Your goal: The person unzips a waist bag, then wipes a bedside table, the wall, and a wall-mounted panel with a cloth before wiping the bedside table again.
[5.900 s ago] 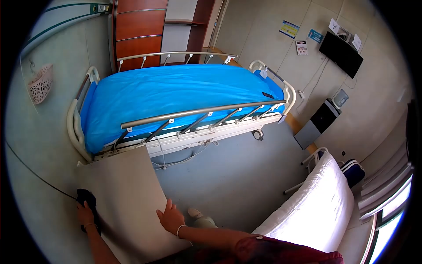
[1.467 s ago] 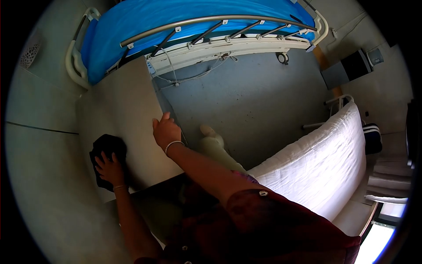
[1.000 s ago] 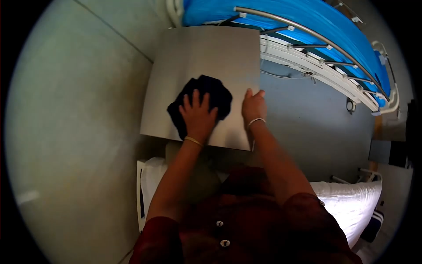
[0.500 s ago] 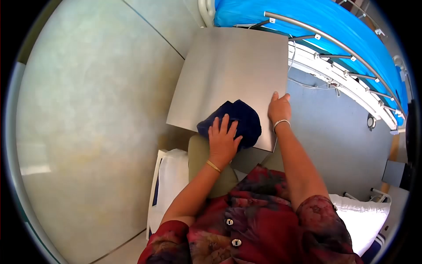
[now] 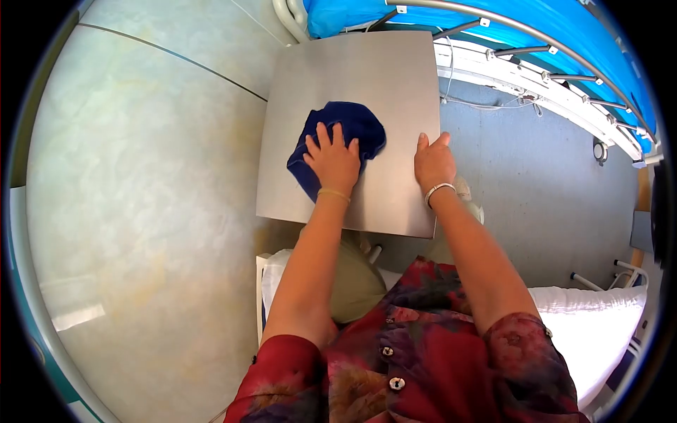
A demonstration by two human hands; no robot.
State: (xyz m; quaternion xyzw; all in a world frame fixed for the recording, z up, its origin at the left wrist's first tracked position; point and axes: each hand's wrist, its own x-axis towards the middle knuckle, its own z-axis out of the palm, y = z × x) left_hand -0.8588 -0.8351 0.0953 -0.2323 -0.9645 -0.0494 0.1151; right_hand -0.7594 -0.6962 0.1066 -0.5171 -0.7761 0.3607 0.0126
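Note:
A dark blue cloth (image 5: 367,127) lies crumpled on the metal tabletop (image 5: 395,77), left of its middle. My left hand (image 5: 333,161) presses flat on the cloth, fingers spread apart. At the tabletop's right edge is my right hand (image 5: 434,166), its thumb on the upper side and its fingers round the edge, their tips partly hidden. A bracelet circles each wrist.
Beyond the table stands a bed with a blue cover (image 5: 550,42) and a curved metal rail (image 5: 518,25). A pale wall panel (image 5: 155,162) is close on the left. White bedding (image 5: 585,331) lies beside me, and cables hang below the bed.
My left hand and the blue cloth have moved forward and left, from the tabletop's near edge further onto it. My right hand stays at the right edge. The view has shifted slightly.

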